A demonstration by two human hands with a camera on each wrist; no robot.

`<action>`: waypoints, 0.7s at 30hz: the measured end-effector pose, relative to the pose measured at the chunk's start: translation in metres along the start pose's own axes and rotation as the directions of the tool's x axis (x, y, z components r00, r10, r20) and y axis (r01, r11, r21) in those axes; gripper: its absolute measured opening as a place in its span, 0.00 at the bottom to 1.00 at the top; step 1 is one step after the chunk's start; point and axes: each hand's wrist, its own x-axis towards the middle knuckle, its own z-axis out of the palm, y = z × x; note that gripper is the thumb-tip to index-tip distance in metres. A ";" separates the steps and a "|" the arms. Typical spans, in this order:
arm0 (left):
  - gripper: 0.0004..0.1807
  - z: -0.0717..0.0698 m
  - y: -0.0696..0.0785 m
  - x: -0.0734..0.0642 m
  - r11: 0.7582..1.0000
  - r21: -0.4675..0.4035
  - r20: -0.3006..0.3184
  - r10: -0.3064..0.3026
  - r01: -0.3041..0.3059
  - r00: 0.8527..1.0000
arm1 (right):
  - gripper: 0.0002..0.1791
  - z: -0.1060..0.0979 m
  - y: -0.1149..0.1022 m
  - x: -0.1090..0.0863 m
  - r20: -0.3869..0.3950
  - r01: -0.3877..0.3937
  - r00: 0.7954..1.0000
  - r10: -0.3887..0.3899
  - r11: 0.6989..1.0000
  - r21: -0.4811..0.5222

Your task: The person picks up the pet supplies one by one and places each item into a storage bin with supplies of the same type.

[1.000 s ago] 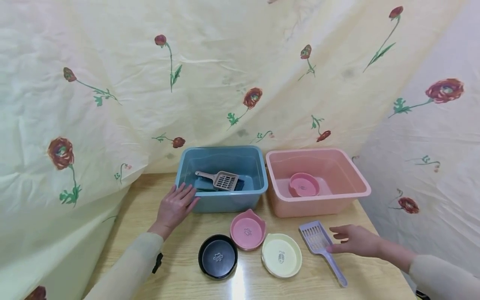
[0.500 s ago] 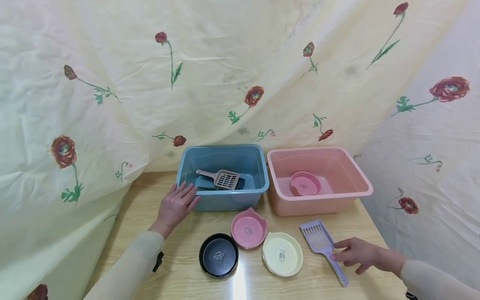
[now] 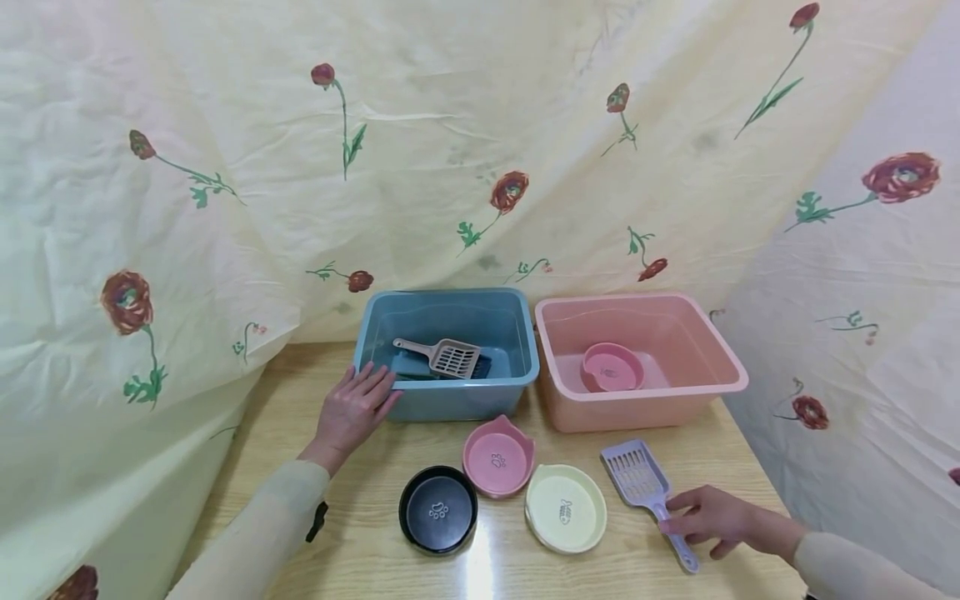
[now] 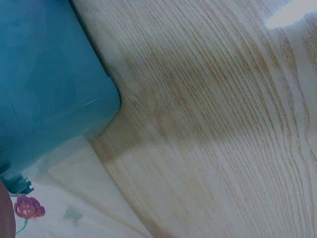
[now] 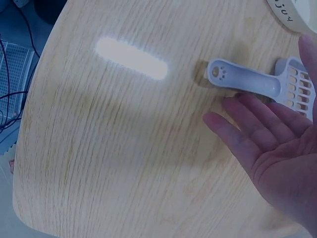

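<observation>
My left hand (image 3: 352, 412) rests on the front left corner of the blue litter box (image 3: 442, 408), its fingers laid straight over the rim. In the left wrist view only a sliver of that hand shows beside the blue wall. A lavender litter scoop (image 3: 636, 479) lies on the table at the right. My right hand (image 3: 708, 517) is at the scoop's handle with fingers spread and loosely bent. The right wrist view shows the palm uncurled, fingertips close beside the handle (image 5: 245, 78). Whether they touch it, I cannot tell.
Inside the blue box lies a grey-beige scoop (image 3: 453, 358). A pink litter box (image 3: 645, 408) to its right holds a pink bowl (image 3: 612, 367). Nearer stand a pink bowl (image 3: 498, 458), a black bowl (image 3: 438, 510) and a cream bowl (image 3: 566, 510). A floral cloth (image 3: 420, 167) hangs behind.
My right hand has shifted down along the lavender scoop, from beside its neck to its handle. The left hand stays on the blue box rim. The view has shifted slightly.
</observation>
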 end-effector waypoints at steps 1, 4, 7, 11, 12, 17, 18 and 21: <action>0.43 0.000 0.000 0.000 1.000 0.000 0.002 -0.001 0.001 1.000 | 0.42 0.001 0.000 0.000 -0.002 0.006 1.000 -0.006 1.000 -0.006; 0.44 0.000 0.000 0.000 1.000 -0.001 0.005 -0.003 0.003 1.000 | 0.41 0.005 0.002 0.002 -0.009 0.013 1.000 -0.013 1.000 -0.021; 0.44 0.000 0.000 0.000 1.000 -0.008 0.006 -0.004 0.004 1.000 | 0.41 0.006 0.004 0.004 -0.028 0.032 0.999 -0.033 0.998 -0.054; 0.41 0.000 -0.001 0.000 1.000 -0.016 0.008 -0.003 0.003 1.000 | 0.38 0.006 0.009 0.007 -0.075 0.100 0.991 -0.112 0.983 -0.151; 0.36 0.000 -0.001 0.000 1.000 -0.020 0.008 -0.002 0.002 1.000 | 0.37 0.006 0.011 0.007 -0.082 0.136 0.985 -0.154 0.972 -0.193; 0.23 0.000 -0.002 -0.001 0.999 -0.039 -0.015 0.008 -0.008 1.000 | 0.36 0.002 0.017 0.012 -0.085 0.253 0.950 -0.301 0.899 -0.357; 0.25 0.000 -0.002 -0.001 0.999 -0.043 -0.020 0.009 -0.010 1.000 | 0.36 0.001 0.018 0.013 -0.083 0.261 0.947 -0.311 0.893 -0.367; 0.25 -0.001 -0.002 -0.001 0.999 -0.041 -0.029 0.011 -0.012 1.000 | 0.36 0.000 0.016 0.013 -0.085 0.276 0.940 -0.331 0.883 -0.380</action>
